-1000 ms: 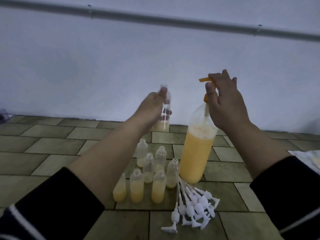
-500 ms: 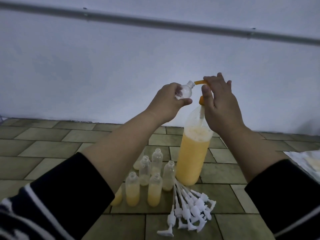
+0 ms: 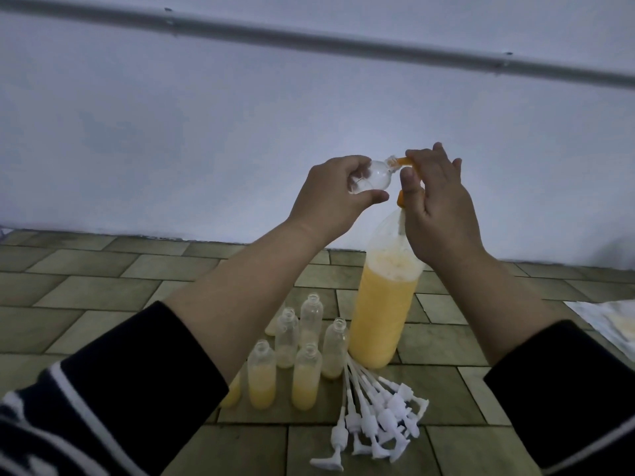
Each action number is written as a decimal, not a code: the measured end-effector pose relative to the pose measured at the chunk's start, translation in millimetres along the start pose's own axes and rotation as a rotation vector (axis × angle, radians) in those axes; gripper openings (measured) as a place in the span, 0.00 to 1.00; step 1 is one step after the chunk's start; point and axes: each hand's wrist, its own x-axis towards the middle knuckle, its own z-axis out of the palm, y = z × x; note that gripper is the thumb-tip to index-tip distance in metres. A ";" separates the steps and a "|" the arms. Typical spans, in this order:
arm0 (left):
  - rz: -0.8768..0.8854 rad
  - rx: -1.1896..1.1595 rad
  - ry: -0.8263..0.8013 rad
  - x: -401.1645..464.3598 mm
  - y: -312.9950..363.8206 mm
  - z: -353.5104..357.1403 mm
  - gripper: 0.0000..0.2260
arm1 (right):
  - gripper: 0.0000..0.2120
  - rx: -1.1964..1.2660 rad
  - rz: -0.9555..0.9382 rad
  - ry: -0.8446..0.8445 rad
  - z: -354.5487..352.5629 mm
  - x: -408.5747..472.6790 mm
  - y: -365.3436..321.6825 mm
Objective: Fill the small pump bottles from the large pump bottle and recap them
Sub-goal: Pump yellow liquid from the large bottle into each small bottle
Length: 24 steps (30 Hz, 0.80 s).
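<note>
A large clear pump bottle (image 3: 381,317) of yellow liquid stands on the tiled floor. My right hand (image 3: 436,207) rests on its orange pump head (image 3: 508,162), fingers over the top and thumb down the pump neck. My left hand (image 3: 333,197) grips a small clear bottle (image 3: 137,176), tipped sideways with its mouth against the orange spout. Several open small bottles (image 3: 305,376) stand left of the big bottle, some partly filled with yellow liquid, some nearly empty. A heap of white pump caps (image 3: 378,417) lies in front of them.
A pale wall rises right behind the bottles, with a grey pipe (image 3: 309,37) running across it. A white sheet or cloth (image 3: 608,321) with yellow stains lies at the right edge. Bare floor tiles stretch to the left.
My left hand has tipped the small bottle from upright to sideways and brought its mouth to the orange spout. My right hand has stayed on the pump head.
</note>
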 end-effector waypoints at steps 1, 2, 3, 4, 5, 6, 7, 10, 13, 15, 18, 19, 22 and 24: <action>0.036 0.058 -0.015 0.9 0.2 -0.5 0.19 | 0.20 -0.005 -0.002 0.005 -0.1 -0.3 0.7; 0.077 0.131 -0.030 1.5 0.5 -0.8 0.18 | 0.21 -0.013 -0.001 0.011 0.2 -0.5 1.3; 0.117 0.200 -0.039 2.1 0.3 -0.8 0.17 | 0.22 -0.018 0.005 0.017 1.6 -0.5 1.3; 0.149 0.255 -0.039 2.5 -0.3 -0.4 0.16 | 0.23 -0.016 0.016 0.027 3.5 -0.2 0.7; 0.171 0.291 -0.033 3.1 -1.3 0.3 0.16 | 0.24 -0.007 0.027 0.038 5.7 0.1 0.2; 0.183 0.312 -0.026 3.1 -2.2 1.2 0.16 | 0.26 0.003 0.032 0.051 7.9 0.3 -0.1; 0.195 0.329 -0.023 2.7 -3.2 2.0 0.17 | 0.26 0.009 0.033 0.061 9.7 -0.2 0.2; 0.225 0.396 -0.052 0.1 -6.9 6.7 0.19 | 0.21 0.031 0.046 0.089 15.3 -5.3 6.9; 0.225 0.430 -0.080 -3.3 -7.3 10.5 0.20 | 0.19 0.067 0.072 0.106 15.6 -9.1 10.9; 0.216 0.440 -0.088 -2.8 -5.5 7.2 0.19 | 0.19 0.060 0.055 0.075 11.9 -7.1 8.1; 0.201 0.436 -0.080 1.5 1.0 -2.9 0.18 | 0.19 0.078 0.007 0.021 -1.5 3.2 3.9; 0.199 0.428 -0.077 2.4 3.7 -4.8 0.17 | 0.19 0.084 -0.002 0.017 -6.6 7.1 4.1; 0.199 0.437 -0.073 4.3 9.3 -5.7 0.16 | 0.22 0.048 -0.032 -0.023 -15.5 14.7 6.5; 0.198 0.442 -0.064 4.5 9.9 -4.4 0.17 | 0.22 0.016 -0.049 -0.061 -14.1 11.7 8.9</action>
